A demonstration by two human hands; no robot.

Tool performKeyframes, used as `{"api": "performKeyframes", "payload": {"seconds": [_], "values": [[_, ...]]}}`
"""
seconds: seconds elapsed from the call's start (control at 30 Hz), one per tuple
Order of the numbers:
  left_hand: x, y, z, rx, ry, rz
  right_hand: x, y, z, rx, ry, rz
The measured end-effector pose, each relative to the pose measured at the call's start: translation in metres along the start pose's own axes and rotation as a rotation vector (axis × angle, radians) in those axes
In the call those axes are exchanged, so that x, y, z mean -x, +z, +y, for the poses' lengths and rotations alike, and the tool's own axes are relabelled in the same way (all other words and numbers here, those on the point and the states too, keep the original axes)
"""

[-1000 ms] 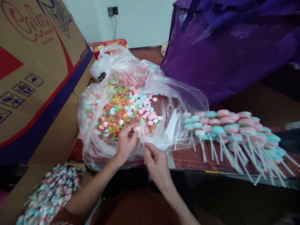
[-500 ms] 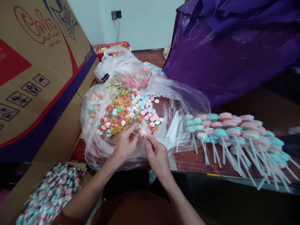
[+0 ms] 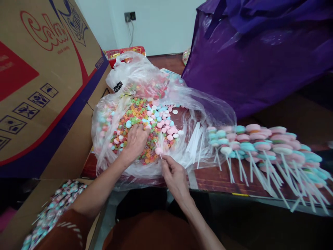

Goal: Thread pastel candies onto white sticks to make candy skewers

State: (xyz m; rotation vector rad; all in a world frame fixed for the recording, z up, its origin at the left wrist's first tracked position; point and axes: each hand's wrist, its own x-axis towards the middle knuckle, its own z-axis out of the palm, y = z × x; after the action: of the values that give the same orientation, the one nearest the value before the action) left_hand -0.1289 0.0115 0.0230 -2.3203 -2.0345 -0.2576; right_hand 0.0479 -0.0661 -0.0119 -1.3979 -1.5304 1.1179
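Observation:
My right hand pinches a white lollipop stick between thumb and fingers. A round pink candy is threaded on it, with the stick's tip showing above. My left hand reaches down among the small multicoloured ring candies, fingers bent but apart, fingertips partly hidden; nothing shows in its grasp. Pink, blue and white candy discs lie beside the rings on a spread clear plastic bag. Loose white sticks rest on the bag's right side.
Finished candy sticks are piled along the table at right. A large purple bag stands behind them. On the left is a big cardboard box; wrapped candy sticks fill a box below. A red packet lies at the back.
My left hand has moved away from the stick, up and left into the ring candies. My right hand keeps hold of the stick in nearly the same place.

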Motion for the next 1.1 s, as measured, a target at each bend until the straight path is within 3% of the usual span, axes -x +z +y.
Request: {"api": "performKeyframes", "payload": {"seconds": [0.23,0.37,0.53,0.67,0.77,0.9,1.1], "values": [[-0.004,-0.013,-0.003,0.016,0.028,-0.107,0.001,-0.001,0.001,0.006,0.006,-0.013],[-0.008,-0.012,-0.006,0.196,-0.020,-0.041,0.003,-0.001,0.003,-0.010,0.012,-0.013],[0.001,-0.001,-0.016,0.633,-0.056,0.088,0.003,-0.001,0.001,-0.070,-0.008,-0.016],[0.009,0.000,-0.015,1.126,-0.251,0.067,0.001,0.001,-0.001,-0.129,-0.047,-0.022],[0.014,-0.004,-0.011,1.340,-0.320,0.061,0.000,0.003,-0.002,-0.164,-0.085,-0.027],[0.018,-0.008,-0.004,1.433,-0.346,0.081,-0.002,0.005,-0.004,-0.178,-0.108,-0.034],[0.021,-0.003,0.005,1.382,-0.280,0.158,-0.003,0.005,-0.006,-0.150,-0.100,0.000]]}}
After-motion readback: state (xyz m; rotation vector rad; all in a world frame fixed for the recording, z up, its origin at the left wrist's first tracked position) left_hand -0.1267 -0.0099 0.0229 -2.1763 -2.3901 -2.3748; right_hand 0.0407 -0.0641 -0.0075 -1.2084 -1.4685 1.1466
